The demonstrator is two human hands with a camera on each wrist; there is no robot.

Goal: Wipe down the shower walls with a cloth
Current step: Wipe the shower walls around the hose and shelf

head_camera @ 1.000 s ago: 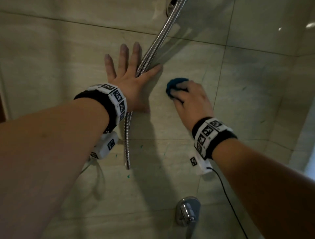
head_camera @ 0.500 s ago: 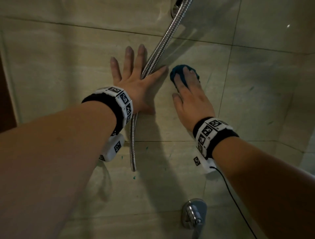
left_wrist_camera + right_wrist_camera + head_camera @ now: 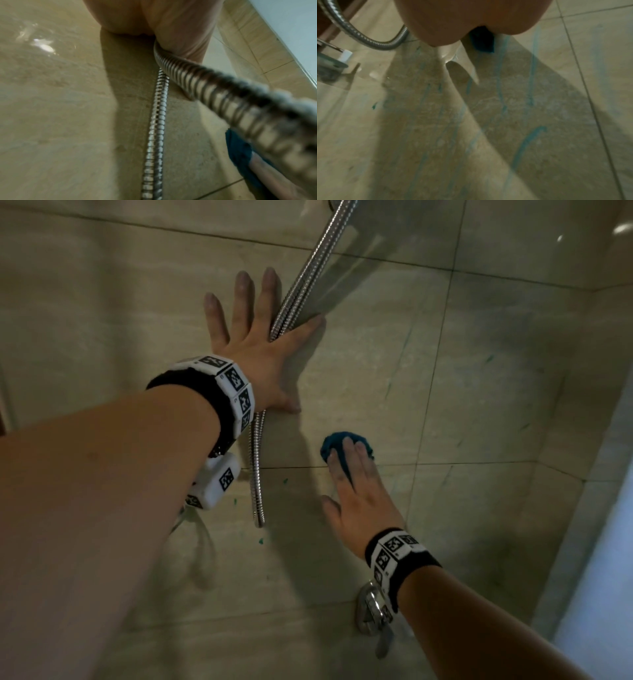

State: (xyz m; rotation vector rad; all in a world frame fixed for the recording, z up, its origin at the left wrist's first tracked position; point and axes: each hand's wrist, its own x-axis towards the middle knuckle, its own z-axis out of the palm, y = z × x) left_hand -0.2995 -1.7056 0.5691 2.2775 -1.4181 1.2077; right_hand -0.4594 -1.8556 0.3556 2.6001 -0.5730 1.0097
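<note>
— What do we see at the left of the frame?

— Our left hand (image 3: 255, 350), fingers spread flat against the tiled wall (image 3: 102, 313), gripping nothing. The metal hose (image 3: 301, 285) runs down from the top centre, passes under the palm between forefinger and thumb, and loops below the wrist.

— And toward the right?

— Our right hand (image 3: 359, 494), lower centre, fingers straight and together, pressing the blue cloth (image 3: 337, 441) onto the wall at a grout line. The cloth shows above the fingertips.

— Anything on the tiles?

— We see thin blue-green streaks (image 3: 528, 142) in the right wrist view. A chrome valve (image 3: 371, 609) sits at bottom centre, partly behind the right wristband (image 3: 397, 554).
</note>
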